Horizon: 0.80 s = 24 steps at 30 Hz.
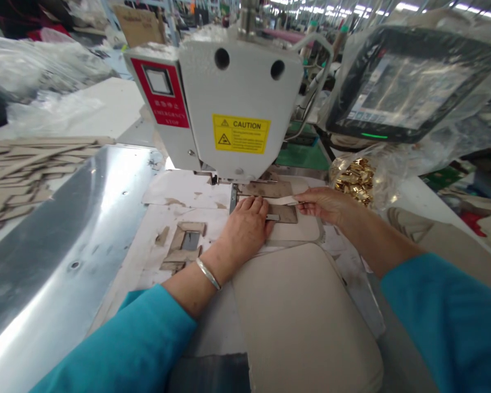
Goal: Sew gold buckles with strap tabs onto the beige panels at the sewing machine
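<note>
Under the white sewing machine head (241, 98), a narrow beige strap (281, 201) lies across a brown template plate (288, 214). My right hand (321, 204) pinches the strap's right end between thumb and fingers. Palm down, my left hand (251, 226) rests flat over the strap's left part and the plate, its fingers close to the machine's needle area. What lies under those fingers is hidden. A large beige padded panel (306, 316) with rounded corners extends from the plate towards me.
Stacked beige strips (20, 169) lie at the left beside a shiny metal surface (82, 229). A bag of gold-coloured metal pieces (355, 183) stands behind my right hand. A plastic-wrapped touchscreen (413, 87) hangs at upper right. A square brown frame (184, 245) lies left of my left hand.
</note>
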Available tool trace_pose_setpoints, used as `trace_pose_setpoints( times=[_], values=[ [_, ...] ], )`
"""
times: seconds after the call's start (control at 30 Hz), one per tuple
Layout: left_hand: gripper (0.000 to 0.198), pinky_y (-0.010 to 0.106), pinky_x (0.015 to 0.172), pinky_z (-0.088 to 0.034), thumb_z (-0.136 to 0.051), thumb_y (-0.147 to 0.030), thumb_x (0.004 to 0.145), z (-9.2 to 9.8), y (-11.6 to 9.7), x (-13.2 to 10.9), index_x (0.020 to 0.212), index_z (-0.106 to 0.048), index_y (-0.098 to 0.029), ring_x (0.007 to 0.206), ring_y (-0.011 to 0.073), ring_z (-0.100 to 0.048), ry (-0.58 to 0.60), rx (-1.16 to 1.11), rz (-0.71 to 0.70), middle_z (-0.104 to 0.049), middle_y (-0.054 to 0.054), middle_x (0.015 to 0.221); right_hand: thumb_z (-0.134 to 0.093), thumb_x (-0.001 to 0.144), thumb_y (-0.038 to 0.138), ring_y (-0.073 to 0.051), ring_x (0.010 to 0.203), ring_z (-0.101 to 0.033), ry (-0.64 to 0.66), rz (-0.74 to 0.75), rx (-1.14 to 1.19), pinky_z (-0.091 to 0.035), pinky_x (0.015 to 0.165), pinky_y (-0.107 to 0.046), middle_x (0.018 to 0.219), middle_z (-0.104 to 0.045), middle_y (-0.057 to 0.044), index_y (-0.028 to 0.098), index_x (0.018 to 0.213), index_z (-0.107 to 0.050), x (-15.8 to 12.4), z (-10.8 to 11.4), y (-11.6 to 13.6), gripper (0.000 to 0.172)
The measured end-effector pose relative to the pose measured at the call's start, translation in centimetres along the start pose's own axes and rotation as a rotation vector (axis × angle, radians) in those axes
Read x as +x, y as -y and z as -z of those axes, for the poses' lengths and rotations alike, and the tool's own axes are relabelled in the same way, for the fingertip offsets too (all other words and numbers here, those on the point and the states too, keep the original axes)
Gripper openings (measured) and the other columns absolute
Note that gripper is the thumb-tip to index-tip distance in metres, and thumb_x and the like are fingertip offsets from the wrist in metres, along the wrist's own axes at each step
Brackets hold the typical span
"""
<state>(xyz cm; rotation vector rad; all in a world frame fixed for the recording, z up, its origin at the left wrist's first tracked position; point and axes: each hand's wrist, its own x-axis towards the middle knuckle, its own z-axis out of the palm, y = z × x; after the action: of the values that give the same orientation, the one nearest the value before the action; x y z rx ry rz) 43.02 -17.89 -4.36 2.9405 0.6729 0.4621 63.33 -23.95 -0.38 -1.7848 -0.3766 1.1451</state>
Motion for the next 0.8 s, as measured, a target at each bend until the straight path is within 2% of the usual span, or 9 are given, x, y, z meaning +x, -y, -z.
trace_pose_setpoints(
  times=[0.27,0.43,0.6,0.8],
  values=[
    [0.048,0.042,0.111,-0.034,-0.05,-0.034,0.095,-0.1,0.07,-0.04,0.132,-0.05,-0.003,0.128,0.0306,-0.046,-0.007,0.018,-0.009,-0.054,0.018,0.137,-0.067,0.08,-0.002,-0.007,0.047,-0.056,-0.052,0.005,-0.125,-0.053,0.051,-0.019,0.055,-0.059,-0.001,0.013,0.062,-0.053,-0.35,-0.14,0.47,0.027],
    [0.049,0.043,0.111,-0.034,-0.05,-0.034,0.095,-0.07,0.01,-0.02,0.134,-0.049,-0.004,0.129,0.0309,-0.045,0.008,0.025,-0.001,-0.053,0.018,0.138,-0.079,0.073,0.006,-0.01,0.048,-0.058,-0.043,0.013,-0.238,-0.054,0.048,-0.019,0.051,-0.058,0.0,0.016,0.062,-0.054,0.22,0.16,0.48,0.029],
    [0.05,0.043,0.112,-0.034,-0.05,-0.035,0.095,-0.03,-0.12,0.11,0.135,-0.048,-0.004,0.131,0.0306,-0.044,0.033,0.03,0.014,-0.052,0.018,0.139,-0.068,0.077,-0.005,-0.01,0.047,-0.059,-0.056,0.053,-0.17,-0.056,0.051,-0.022,0.052,-0.059,0.001,0.015,0.064,-0.052,-0.07,-0.09,0.47,0.029],
    [0.048,0.042,0.112,-0.035,-0.049,-0.035,0.095,-0.29,-0.04,0.06,0.133,-0.05,-0.005,0.129,0.0303,-0.046,-0.005,0.055,-0.008,-0.054,0.017,0.138,-0.066,0.078,-0.007,-0.011,0.045,-0.058,-0.104,0.067,-0.095,-0.055,0.05,-0.023,0.052,-0.06,0.0,0.014,0.065,-0.051,-0.66,-0.69,0.18,0.029]
  ],
)
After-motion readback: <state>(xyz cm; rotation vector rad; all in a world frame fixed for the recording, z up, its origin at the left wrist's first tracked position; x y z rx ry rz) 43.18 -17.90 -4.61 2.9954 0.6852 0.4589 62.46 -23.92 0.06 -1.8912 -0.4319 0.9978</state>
